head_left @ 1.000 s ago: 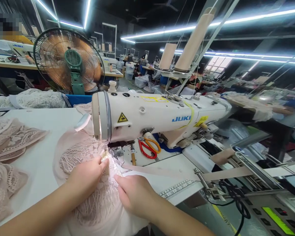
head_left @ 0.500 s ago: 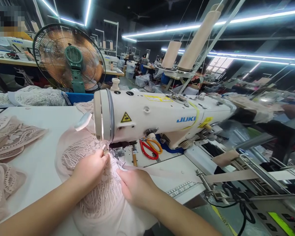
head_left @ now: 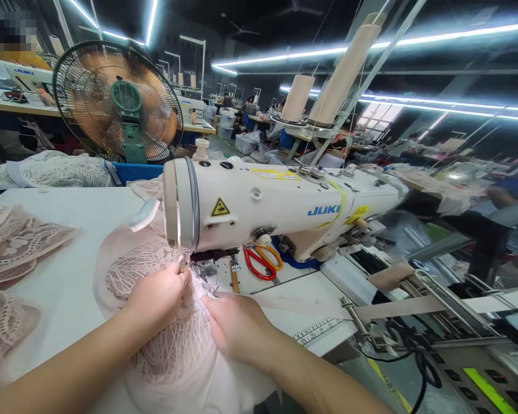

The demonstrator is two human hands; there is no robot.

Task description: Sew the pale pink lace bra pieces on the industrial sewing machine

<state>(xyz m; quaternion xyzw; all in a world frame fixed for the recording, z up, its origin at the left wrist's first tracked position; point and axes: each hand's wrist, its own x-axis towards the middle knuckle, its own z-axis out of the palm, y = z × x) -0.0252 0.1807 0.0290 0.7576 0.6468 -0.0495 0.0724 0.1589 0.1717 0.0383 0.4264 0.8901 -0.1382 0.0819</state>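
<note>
A pale pink lace garment [head_left: 176,351] lies under the head of the white sewing machine [head_left: 250,201] and spreads over the table toward me. Close beside the needle area, my left hand [head_left: 159,293] is closed, its thumb and fingers pinching the lace. My right hand [head_left: 235,322] grips the garment's edge a little nearer to me and to the right, fingers curled under and hidden. A pale elastic band [head_left: 280,303] runs from the metal guide at the right to the cloth near the needle. The needle itself is hard to make out.
Red-handled and orange-handled scissors [head_left: 261,263] lie under the machine arm. More lace pieces [head_left: 26,241] lie at the left. A fan [head_left: 127,98] stands behind the table, thread cones [head_left: 297,98] rise behind the machine, and a metal band feeder [head_left: 366,328] juts out at the right.
The whole view has shifted slightly, with the machine appearing a little farther left. Both hands keep nearly the same hold on the lace garment.
</note>
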